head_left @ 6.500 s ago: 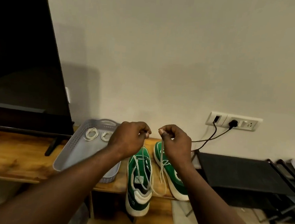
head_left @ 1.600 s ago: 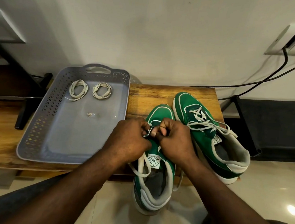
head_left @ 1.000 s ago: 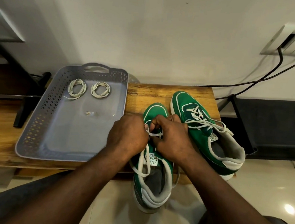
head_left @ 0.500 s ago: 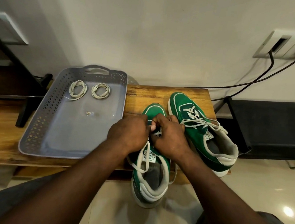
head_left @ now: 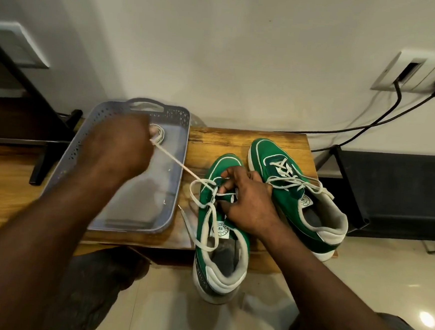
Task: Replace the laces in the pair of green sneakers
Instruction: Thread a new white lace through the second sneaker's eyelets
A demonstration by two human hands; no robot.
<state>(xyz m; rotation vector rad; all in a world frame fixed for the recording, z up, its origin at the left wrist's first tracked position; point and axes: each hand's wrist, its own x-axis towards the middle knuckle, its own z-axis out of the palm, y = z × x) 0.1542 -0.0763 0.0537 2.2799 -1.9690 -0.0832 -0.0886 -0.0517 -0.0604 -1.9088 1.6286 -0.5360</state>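
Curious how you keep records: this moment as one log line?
step: unlacing near sneaker | left hand: grips taut lace above tray | right hand: holds near sneaker at eyelets | far sneaker: laced

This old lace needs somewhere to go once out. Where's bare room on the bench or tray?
Free: the tray floor toward its near wall, and the bench patch between the tray's right wall and the toe of the near sneaker. Crowded: the tray's far end, with the coiled lace and left hand holding the taut lace; the right hand grips that sneaker.

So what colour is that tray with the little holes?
The tray is bluish grey; the head view shows it best.
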